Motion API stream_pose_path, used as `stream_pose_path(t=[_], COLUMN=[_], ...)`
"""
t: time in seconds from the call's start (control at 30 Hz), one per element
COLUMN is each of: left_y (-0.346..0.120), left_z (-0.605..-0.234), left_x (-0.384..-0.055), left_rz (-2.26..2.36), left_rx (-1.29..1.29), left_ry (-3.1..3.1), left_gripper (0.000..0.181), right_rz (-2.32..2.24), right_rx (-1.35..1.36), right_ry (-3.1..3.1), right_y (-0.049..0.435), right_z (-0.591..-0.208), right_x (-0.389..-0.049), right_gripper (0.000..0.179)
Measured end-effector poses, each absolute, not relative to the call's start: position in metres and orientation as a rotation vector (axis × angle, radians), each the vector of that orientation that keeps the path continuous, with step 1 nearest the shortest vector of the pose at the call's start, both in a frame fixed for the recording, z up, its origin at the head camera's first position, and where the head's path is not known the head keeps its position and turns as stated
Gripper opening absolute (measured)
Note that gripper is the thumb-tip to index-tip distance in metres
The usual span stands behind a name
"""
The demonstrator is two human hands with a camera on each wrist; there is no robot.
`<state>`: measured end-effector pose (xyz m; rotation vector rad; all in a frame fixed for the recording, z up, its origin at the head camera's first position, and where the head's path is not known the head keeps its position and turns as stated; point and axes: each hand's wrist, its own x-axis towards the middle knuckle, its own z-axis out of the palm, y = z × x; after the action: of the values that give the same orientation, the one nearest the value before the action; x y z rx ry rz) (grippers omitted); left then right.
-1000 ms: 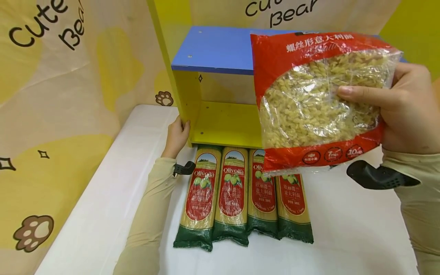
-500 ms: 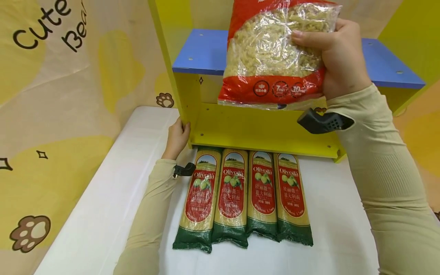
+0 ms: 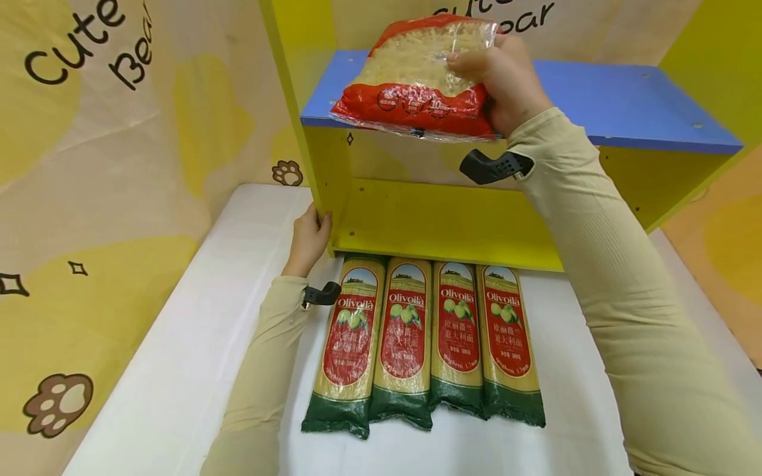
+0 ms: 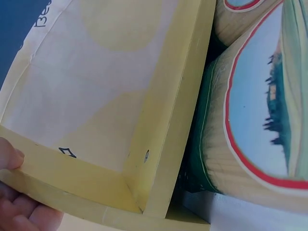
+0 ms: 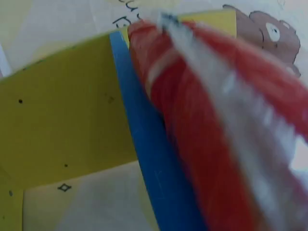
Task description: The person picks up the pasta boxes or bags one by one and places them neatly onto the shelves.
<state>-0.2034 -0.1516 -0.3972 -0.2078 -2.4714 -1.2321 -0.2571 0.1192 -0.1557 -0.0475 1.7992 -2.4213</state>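
My right hand (image 3: 508, 82) grips the right side of a red and clear bag of spiral pasta (image 3: 417, 69), thumb on its front. In the head view the bag overlaps the left part of the blue shelf board (image 3: 619, 99), tilted back. The right wrist view has the red bag (image 5: 192, 106) close along the blue board's edge (image 5: 144, 144), blurred. My left hand (image 3: 309, 238) holds the yellow side panel (image 3: 286, 86) of the shelf near its bottom. In the left wrist view, thumb and curled fingers (image 4: 29, 211) pinch the panel's edge.
Several Olivoilà spaghetti packs (image 3: 401, 344) lie side by side on the white tabletop (image 3: 571, 396), their tops at the yellow bottom board (image 3: 440, 218). A patterned cloth backdrop (image 3: 149, 165) stands behind and to the left.
My right hand has carried the pasta bag from the right, up and leftward to the blue board, and the bag now leans back. The left hand stays on the panel.
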Motion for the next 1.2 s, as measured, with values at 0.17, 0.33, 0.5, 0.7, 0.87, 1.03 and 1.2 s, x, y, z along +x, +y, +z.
stream_pose_path(t=[0.17,0.33,0.5,0.7,0.87,1.03,1.2], left_y=[-0.151,-0.151,-0.152,-0.153,-0.151,-0.151,-0.152], left_z=[-0.397,-0.397,-0.397,-0.398,-0.398,-0.398,-0.398], left_x=[-0.204,-0.203,-0.202,-0.202,-0.202,-0.203,-0.203], left_rz=[-1.225,-1.222,-1.233,-1.240,-1.230,-1.234,-1.229], left_rx=[-0.198,-0.186,-0.183,-0.195,-0.198,-0.185,-0.186], left_ry=[-2.465,-2.474,-2.490,-2.477,-2.475,-2.472,-2.472], left_gripper=[0.022,0.023,0.025,0.023,0.023,0.024,0.023], right_rz=[-2.256,-2.154,-2.052,-1.959,-1.950,-1.972,-1.939], right_rx=[-0.125,-0.171,-0.134,-0.114,-0.051,-0.057,0.010], right_ry=[1.872,1.938,2.062,2.187,2.230,2.215,2.206], right_y=[0.112,0.104,0.089,0.071,0.067,0.066,0.069], right_z=[-0.157,-0.156,-0.156,-0.157,-0.156,-0.157,-0.155], right_x=[-0.265,-0.269,-0.273,-0.275,-0.275,-0.276,-0.275], right_gripper=[0.028,0.032,0.039,0.045,0.046,0.043,0.050])
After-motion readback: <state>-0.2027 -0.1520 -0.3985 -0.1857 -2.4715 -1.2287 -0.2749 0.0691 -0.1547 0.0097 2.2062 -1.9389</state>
